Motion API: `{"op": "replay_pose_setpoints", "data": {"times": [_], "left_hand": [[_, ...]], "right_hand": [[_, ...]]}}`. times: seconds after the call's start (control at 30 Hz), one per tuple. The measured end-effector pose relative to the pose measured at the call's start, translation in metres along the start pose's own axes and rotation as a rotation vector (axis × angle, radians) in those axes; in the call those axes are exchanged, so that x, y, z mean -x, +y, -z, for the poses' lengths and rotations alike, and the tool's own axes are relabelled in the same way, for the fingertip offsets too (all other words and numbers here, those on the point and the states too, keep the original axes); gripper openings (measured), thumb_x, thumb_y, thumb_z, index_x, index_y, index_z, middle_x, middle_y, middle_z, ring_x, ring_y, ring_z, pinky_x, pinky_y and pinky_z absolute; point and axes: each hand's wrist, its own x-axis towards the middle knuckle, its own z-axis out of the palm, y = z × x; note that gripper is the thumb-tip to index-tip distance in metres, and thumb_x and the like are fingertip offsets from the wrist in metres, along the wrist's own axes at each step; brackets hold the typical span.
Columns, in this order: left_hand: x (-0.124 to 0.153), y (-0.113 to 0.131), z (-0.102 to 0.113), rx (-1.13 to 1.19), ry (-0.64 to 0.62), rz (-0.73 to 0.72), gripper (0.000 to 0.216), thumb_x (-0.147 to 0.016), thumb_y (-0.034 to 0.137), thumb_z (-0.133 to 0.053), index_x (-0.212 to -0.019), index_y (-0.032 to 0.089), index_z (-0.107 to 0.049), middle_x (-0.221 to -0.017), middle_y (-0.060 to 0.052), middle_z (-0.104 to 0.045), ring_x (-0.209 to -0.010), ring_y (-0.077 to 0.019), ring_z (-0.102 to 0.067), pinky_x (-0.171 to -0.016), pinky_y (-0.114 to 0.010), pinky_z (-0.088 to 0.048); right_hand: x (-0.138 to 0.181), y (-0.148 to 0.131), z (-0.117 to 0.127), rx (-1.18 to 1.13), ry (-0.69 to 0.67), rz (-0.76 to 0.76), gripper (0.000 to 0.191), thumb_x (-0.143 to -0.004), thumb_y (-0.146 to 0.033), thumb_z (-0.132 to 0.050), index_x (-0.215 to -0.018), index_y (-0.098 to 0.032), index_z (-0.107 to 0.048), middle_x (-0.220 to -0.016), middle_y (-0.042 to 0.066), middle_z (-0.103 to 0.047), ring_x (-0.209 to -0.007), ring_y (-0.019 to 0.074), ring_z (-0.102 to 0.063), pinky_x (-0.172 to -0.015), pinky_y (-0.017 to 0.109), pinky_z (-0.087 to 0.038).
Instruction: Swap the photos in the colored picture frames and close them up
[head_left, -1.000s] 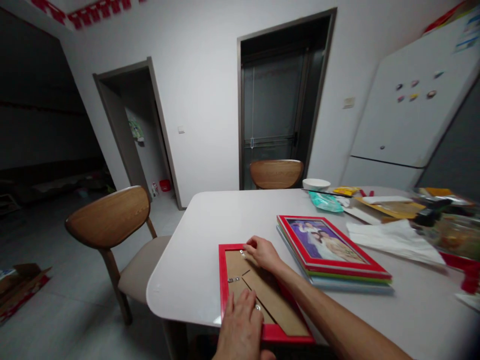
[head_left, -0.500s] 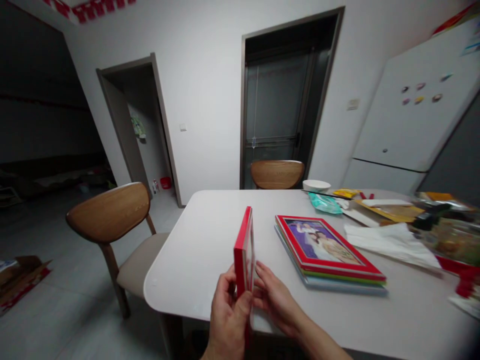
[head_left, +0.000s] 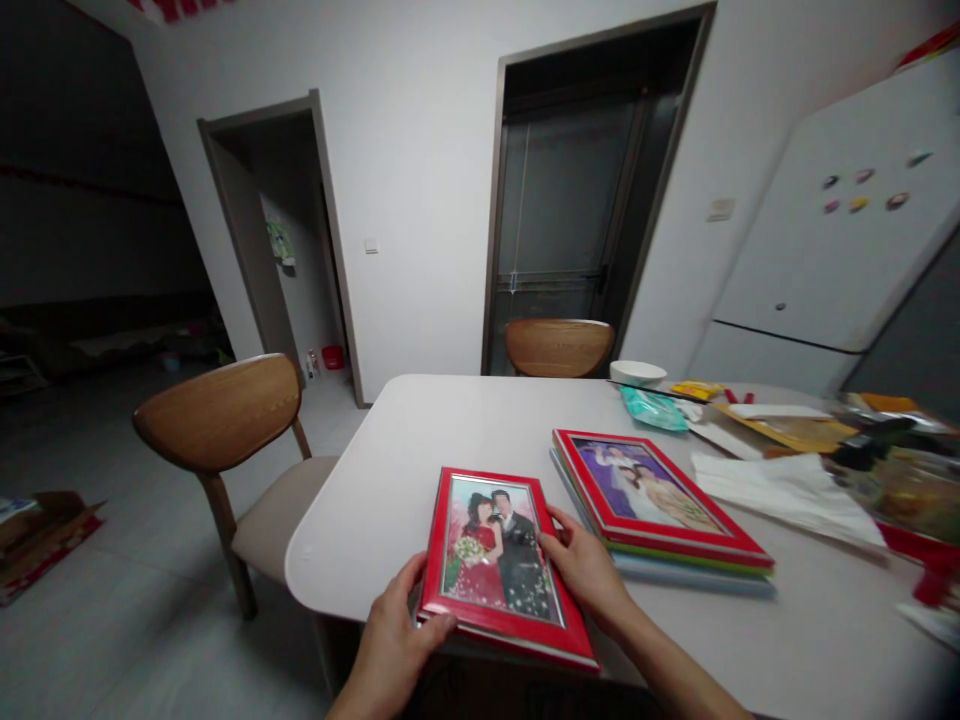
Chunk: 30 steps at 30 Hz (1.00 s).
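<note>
A red picture frame (head_left: 499, 560) sits face up low in the middle of the frame, at the near edge of the white bench (head_left: 420, 440), its photo showing a couple. The left hand (head_left: 390, 640) has its grip closed on the frame's lower left corner, and the right hand (head_left: 589, 570) clasps its right edge. Just right of it lies a stack of frames (head_left: 660, 510), with a white bowl (head_left: 637, 372) farther up and a wooden chair (head_left: 225, 430) at the left.

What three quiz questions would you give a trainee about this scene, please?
1. True or false: the red photo frame shows its picture side upward.
2. Of the left hand and the right hand, which holds the frame? A) left only; B) right only; C) both.
3. Fill in: the stack of frames lies on the white ____.
Key: 1 true; 2 C; 3 table.
</note>
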Motion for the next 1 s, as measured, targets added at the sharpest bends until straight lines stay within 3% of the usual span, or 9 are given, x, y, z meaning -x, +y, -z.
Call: {"op": "replay_pose_setpoints", "data": {"times": [0.17,0.3,0.4,0.53,0.63,0.73,0.87,1.0], "left_hand": [[0.002,-0.005,-0.005,-0.346,-0.016,-0.026,0.064,-0.058,0.022,-0.062,-0.119,0.016,-0.041,-0.123,-0.011,-0.045,-0.115,-0.0281,-0.036,-0.101,-0.045,-0.014],[0.000,-0.008,-0.015,-0.245,0.010,-0.081,0.059,-0.067,0.024,-0.054,-0.123,0.016,-0.035,-0.123,-0.009,-0.045,-0.114,-0.0237,-0.039,-0.098,-0.038,-0.027],[-0.016,0.015,-0.032,-0.170,0.015,-0.168,0.057,-0.071,0.027,-0.052,-0.124,0.015,-0.033,-0.122,-0.009,-0.045,-0.112,-0.0223,-0.041,-0.094,-0.035,-0.034],[-0.052,0.064,-0.076,-0.162,0.005,-0.381,0.051,-0.073,0.026,-0.052,-0.120,0.015,-0.037,-0.121,-0.009,-0.047,-0.111,-0.0219,-0.042,-0.095,-0.036,-0.033],[-0.078,0.085,-0.120,-0.174,-0.025,-0.438,0.051,-0.073,0.023,-0.051,-0.120,0.012,-0.038,-0.121,-0.011,-0.045,-0.112,-0.0217,-0.040,-0.097,-0.036,-0.030],[-0.094,0.086,-0.159,-0.188,-0.074,-0.384,0.053,-0.070,0.020,-0.052,-0.120,0.012,-0.038,-0.120,-0.011,-0.047,-0.110,-0.0233,-0.040,-0.097,-0.036,-0.029],[-0.099,0.069,-0.187,-0.184,-0.153,-0.254,0.057,-0.066,0.017,-0.053,-0.121,0.014,-0.039,-0.123,-0.011,-0.044,-0.113,-0.0260,-0.037,-0.098,-0.039,-0.024],[-0.094,0.051,-0.193,-0.143,-0.213,-0.214,0.076,-0.060,0.016,-0.058,-0.128,0.012,-0.025,-0.135,-0.010,-0.025,-0.122,-0.0254,-0.023,-0.101,-0.036,-0.019]], "right_hand": [[0.009,-0.005,-0.004,-0.206,-0.049,-0.096,0.065,-0.063,-0.028,-0.054,-0.122,-0.012,-0.034,-0.077,0.005,-0.067,-0.065,0.0191,-0.063,-0.056,0.027,-0.049],[0.019,-0.027,0.011,-0.345,-0.052,-0.051,0.067,-0.061,-0.022,-0.054,-0.124,-0.015,-0.033,-0.097,0.007,-0.063,-0.078,0.0183,-0.062,-0.065,0.026,-0.050],[0.014,-0.051,0.043,-0.358,0.008,-0.037,0.071,-0.061,-0.019,-0.053,-0.128,-0.018,-0.027,-0.101,0.007,-0.062,-0.076,0.0173,-0.062,-0.063,0.025,-0.050],[-0.013,-0.068,0.110,-0.284,0.065,-0.073,0.072,-0.063,-0.017,-0.050,-0.130,-0.017,-0.023,-0.084,0.004,-0.067,-0.055,0.0161,-0.062,-0.053,0.026,-0.049],[-0.040,-0.058,0.158,-0.218,0.114,-0.094,0.069,-0.064,-0.017,-0.049,-0.129,-0.017,-0.026,-0.068,0.001,-0.068,-0.050,0.0158,-0.060,-0.051,0.026,-0.048],[-0.061,-0.037,0.188,-0.151,0.106,-0.138,0.070,-0.063,-0.017,-0.049,-0.129,-0.017,-0.026,-0.063,0.000,-0.067,-0.051,0.0174,-0.061,-0.052,0.028,-0.048],[-0.073,-0.011,0.198,-0.067,0.097,-0.154,0.061,-0.063,-0.021,-0.050,-0.123,-0.017,-0.039,-0.075,0.003,-0.068,-0.060,0.0195,-0.062,-0.058,0.030,-0.048],[-0.062,0.006,0.197,-0.024,0.079,-0.173,0.051,-0.063,-0.033,-0.053,-0.111,-0.018,-0.052,-0.089,0.007,-0.067,-0.070,0.0216,-0.063,-0.065,0.032,-0.048]]}}
